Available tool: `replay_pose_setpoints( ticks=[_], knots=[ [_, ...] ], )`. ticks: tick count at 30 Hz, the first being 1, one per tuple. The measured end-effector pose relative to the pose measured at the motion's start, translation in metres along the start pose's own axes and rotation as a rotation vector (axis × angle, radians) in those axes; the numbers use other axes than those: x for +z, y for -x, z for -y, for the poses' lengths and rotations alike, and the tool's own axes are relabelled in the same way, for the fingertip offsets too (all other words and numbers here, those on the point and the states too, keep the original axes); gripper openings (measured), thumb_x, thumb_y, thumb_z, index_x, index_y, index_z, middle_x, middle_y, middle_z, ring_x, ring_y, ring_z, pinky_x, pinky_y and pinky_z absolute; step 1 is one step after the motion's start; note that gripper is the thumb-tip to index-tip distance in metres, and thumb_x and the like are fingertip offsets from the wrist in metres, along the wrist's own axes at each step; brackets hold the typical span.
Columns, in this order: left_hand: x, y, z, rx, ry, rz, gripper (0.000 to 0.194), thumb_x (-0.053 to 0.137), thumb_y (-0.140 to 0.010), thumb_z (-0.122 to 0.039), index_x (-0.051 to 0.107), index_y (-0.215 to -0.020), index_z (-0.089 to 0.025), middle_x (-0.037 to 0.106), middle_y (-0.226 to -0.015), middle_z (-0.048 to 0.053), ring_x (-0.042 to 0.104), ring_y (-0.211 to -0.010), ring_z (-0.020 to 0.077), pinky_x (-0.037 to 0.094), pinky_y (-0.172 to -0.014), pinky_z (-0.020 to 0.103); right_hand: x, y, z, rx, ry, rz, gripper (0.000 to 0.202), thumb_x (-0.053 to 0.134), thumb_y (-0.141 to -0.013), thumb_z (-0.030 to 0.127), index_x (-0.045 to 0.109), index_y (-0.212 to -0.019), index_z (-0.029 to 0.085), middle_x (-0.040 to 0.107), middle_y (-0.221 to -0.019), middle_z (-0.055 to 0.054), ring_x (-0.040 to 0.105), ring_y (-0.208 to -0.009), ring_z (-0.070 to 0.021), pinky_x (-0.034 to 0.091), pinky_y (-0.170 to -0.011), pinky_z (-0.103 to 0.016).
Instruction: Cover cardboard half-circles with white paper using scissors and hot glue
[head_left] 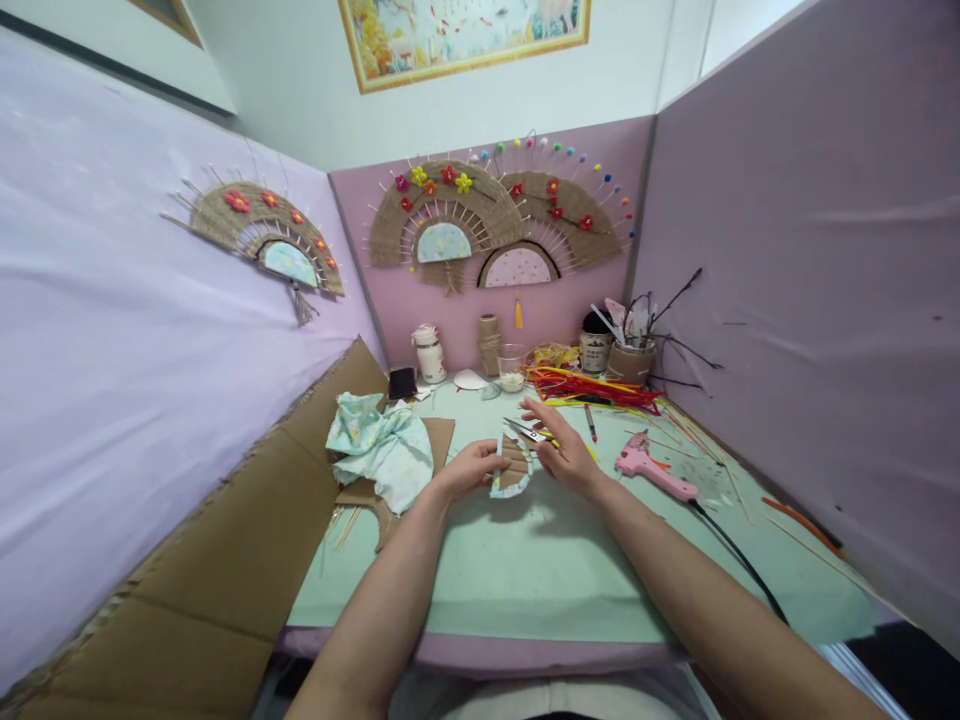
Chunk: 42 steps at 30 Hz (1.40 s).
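My left hand [474, 470] pinches the straight edge of a small half-round cardboard piece [514, 464], whose rim is wrapped in light blue patterned cloth. The ribbed brown side of the piece faces up. My right hand [564, 450] is at the right of the piece, its fingers apart and stretched forward. Scissors [525, 430] with metal blades lie just beyond the piece, beside the right fingers, their yellow handles partly hidden. Whether the right fingertips touch the piece or the scissors is too small to tell.
Crumpled patterned cloth [386, 450] lies on cardboard at the left. A pink glue gun [654, 470] with a black cord rests at the right. Red and yellow strips [592, 388], a twine spool [490, 345], a white bottle [429, 354] and a pot of twigs [630, 362] stand behind.
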<state>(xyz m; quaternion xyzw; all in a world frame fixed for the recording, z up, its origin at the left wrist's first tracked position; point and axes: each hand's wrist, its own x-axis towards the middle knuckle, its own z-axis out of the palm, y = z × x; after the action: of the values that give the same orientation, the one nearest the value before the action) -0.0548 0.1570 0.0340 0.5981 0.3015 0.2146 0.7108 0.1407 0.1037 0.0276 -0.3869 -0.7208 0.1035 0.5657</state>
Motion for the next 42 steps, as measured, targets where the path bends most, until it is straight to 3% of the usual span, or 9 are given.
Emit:
replay_pose_setpoints(
  ticks=[4, 10, 14, 18, 23, 26, 32, 37, 42],
  knots=[
    [-0.001, -0.002, 0.001, 0.018, -0.002, -0.026, 0.043, 0.081, -0.062, -0.033, 0.070, -0.099, -0.015, 0.071, -0.094, 0.008, 0.064, -0.077, 0.0165, 0.046, -0.065, 0.025, 0.000, -0.002, 0.002, 0.238, -0.012, -0.249, 0.038, 0.052, -0.089, 0.053, 0.072, -0.096, 0.021, 0.070, -0.097, -0.010, 0.063, -0.088, -0.0244, 0.049, -0.085, -0.040],
    [0.001, -0.001, 0.001, 0.036, -0.074, -0.032, 0.041, 0.078, -0.065, -0.036, 0.069, -0.100, -0.015, 0.071, -0.099, 0.009, 0.066, -0.082, 0.0191, 0.046, -0.065, 0.026, 0.004, -0.002, -0.007, 0.436, -0.034, -0.241, 0.048, 0.056, -0.081, 0.064, 0.059, -0.060, 0.020, 0.057, -0.057, -0.001, 0.050, -0.057, -0.0156, 0.042, -0.056, -0.029],
    [0.006, 0.000, 0.000, 0.064, -0.173, -0.020, 0.035, 0.076, -0.068, -0.033, 0.068, -0.097, -0.015, 0.072, -0.093, 0.009, 0.065, -0.078, 0.0179, 0.043, -0.061, 0.023, 0.010, -0.004, -0.011, 0.509, -0.108, -0.107, 0.057, 0.044, -0.084, 0.068, 0.062, -0.066, 0.017, 0.057, -0.056, -0.001, 0.046, -0.050, -0.0129, 0.037, -0.048, -0.025],
    [0.009, -0.003, 0.003, 0.137, -0.192, -0.029, 0.027, 0.078, -0.064, -0.029, 0.067, -0.083, -0.013, 0.069, -0.079, 0.007, 0.061, -0.068, 0.0158, 0.042, -0.061, 0.024, 0.016, -0.002, -0.009, 0.511, -0.120, 0.005, 0.048, 0.058, -0.078, 0.060, 0.063, -0.060, 0.017, 0.051, -0.050, 0.002, 0.043, -0.048, -0.0116, 0.035, -0.048, -0.025],
    [0.010, -0.008, 0.010, 0.178, -0.238, -0.081, 0.024, 0.076, -0.065, -0.029, 0.067, -0.079, -0.013, 0.065, -0.073, 0.004, 0.057, -0.064, 0.0135, 0.039, -0.059, 0.023, 0.021, 0.002, -0.003, 0.459, -0.073, -0.030, 0.031, 0.065, -0.076, 0.046, 0.063, -0.061, 0.018, 0.059, -0.061, 0.000, 0.051, -0.062, -0.0156, 0.042, -0.061, -0.028],
    [0.012, -0.008, 0.009, 0.166, -0.223, -0.099, 0.030, 0.078, -0.063, -0.031, 0.067, -0.084, -0.012, 0.066, -0.075, 0.003, 0.058, -0.066, 0.0147, 0.041, -0.059, 0.023, 0.021, 0.002, -0.003, 0.449, -0.068, -0.062, 0.030, 0.068, -0.074, 0.046, 0.063, -0.062, 0.019, 0.062, -0.066, -0.002, 0.053, -0.068, -0.0174, 0.044, -0.065, -0.029],
    [0.013, -0.003, 0.001, 0.128, -0.134, -0.115, 0.043, 0.078, -0.064, -0.040, 0.066, -0.097, -0.014, 0.070, -0.088, 0.007, 0.064, -0.077, 0.0204, 0.046, -0.063, 0.027, 0.018, -0.002, -0.008, 0.534, -0.153, -0.028, 0.064, 0.032, -0.089, 0.065, 0.066, -0.068, 0.016, 0.055, -0.051, 0.000, 0.045, -0.048, -0.0138, 0.036, -0.047, -0.026],
    [0.014, -0.005, 0.003, 0.156, -0.200, -0.156, 0.034, 0.076, -0.065, -0.035, 0.064, -0.089, -0.014, 0.067, -0.078, 0.004, 0.061, -0.070, 0.0178, 0.043, -0.060, 0.025, 0.020, 0.000, -0.004, 0.499, -0.129, -0.034, 0.043, 0.059, -0.078, 0.058, 0.062, -0.061, 0.018, 0.055, -0.057, 0.001, 0.047, -0.057, -0.0144, 0.037, -0.055, -0.026],
    [0.016, -0.005, 0.003, 0.171, -0.204, -0.162, 0.032, 0.076, -0.065, -0.032, 0.065, -0.089, -0.014, 0.067, -0.079, 0.004, 0.062, -0.072, 0.0182, 0.043, -0.060, 0.025, 0.022, 0.003, -0.001, 0.475, -0.103, -0.084, 0.036, 0.066, -0.074, 0.051, 0.060, -0.057, 0.020, 0.057, -0.061, -0.001, 0.049, -0.066, -0.0176, 0.039, -0.062, -0.028]
  ],
)
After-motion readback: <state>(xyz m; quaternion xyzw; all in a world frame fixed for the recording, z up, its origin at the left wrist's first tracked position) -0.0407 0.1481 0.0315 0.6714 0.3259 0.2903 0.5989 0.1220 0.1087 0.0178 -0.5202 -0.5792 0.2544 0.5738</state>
